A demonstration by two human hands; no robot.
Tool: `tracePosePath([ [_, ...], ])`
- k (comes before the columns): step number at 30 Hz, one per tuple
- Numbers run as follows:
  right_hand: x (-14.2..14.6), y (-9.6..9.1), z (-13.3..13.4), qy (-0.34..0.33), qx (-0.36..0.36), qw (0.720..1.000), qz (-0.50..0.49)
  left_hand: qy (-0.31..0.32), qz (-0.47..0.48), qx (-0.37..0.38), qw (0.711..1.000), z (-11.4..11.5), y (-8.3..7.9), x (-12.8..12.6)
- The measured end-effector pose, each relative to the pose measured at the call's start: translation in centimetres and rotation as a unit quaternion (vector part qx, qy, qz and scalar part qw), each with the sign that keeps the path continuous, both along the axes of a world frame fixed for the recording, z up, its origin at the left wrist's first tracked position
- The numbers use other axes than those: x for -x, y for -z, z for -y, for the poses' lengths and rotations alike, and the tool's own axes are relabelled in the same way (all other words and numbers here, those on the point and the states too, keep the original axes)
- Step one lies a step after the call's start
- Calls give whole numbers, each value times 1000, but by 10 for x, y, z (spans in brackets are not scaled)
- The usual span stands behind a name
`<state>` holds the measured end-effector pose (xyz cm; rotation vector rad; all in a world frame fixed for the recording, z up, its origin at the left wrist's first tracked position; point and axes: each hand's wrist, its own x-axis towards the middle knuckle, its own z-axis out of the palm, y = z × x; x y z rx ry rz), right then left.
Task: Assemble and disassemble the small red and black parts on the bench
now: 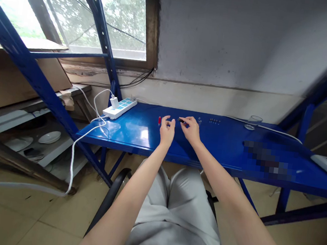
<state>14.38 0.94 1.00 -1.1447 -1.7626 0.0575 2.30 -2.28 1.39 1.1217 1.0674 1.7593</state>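
My left hand [166, 131] is over the blue table, its fingers curved and the thumb apart from them. I see no clear object between those fingers. Just left of it stands a small red cylindrical piece [159, 120]. My right hand [191, 130] pinches a small black cylindrical piece [181, 120] between thumb and fingertips, close to the left hand. Behind the right hand lie a few small clear pieces [199, 120], partly hidden by it. Farther right, several tiny metallic parts [214, 121] form a row.
A white power strip [120, 108] with a plug and cable lies at the table's left end. A clear glass [253, 122] stands at the back right, near a white cable. A blurred dark object [268, 160] lies at the right. Blue frame posts [104, 33] rise beside the table.
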Motion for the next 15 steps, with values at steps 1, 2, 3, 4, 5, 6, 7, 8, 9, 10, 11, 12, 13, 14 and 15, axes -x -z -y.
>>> tracePosePath([
  [1,-2,2,4,16,-23,1000,-2,15,-32,-20,999,1,0,-1],
  [2,-3,4,7,30,-45,999,0,29,-61,-41,997,2,0,-2],
  [3,-5,6,10,43,-63,997,3,39,-83,-55,994,2,1,-2],
  [4,-6,7,12,53,-78,995,9,44,-95,-61,993,1,2,-3],
  [5,-7,8,13,61,-90,994,16,46,-102,-64,992,0,4,-3],
  [6,-8,9,13,67,-99,993,22,48,-106,-66,991,-1,5,-3],
  [7,-9,10,14,70,-105,992,30,53,-109,-67,990,-3,7,-3],
  [8,-10,10,14,71,-109,991,36,61,-114,-69,989,-5,9,-3],
  [9,-11,10,14,71,-109,991,42,73,-120,-70,988,-6,10,-3],
  [10,-11,9,15,71,-108,991,46,86,-126,-70,986,-7,11,-3],
  [11,-11,9,15,72,-104,991,49,98,-132,-69,984,-9,12,-3],
  [12,-11,9,15,74,-100,991,51,108,-135,-67,983,-10,13,-3],
  [13,-11,9,16,74,-96,991,53,113,-136,-64,982,-11,14,-3],
  [14,-11,9,16,73,-93,992,54,117,-133,-61,982,-12,14,-4],
  [15,-11,9,16,71,-92,992,55,120,-128,-59,983,-12,15,-3],
])
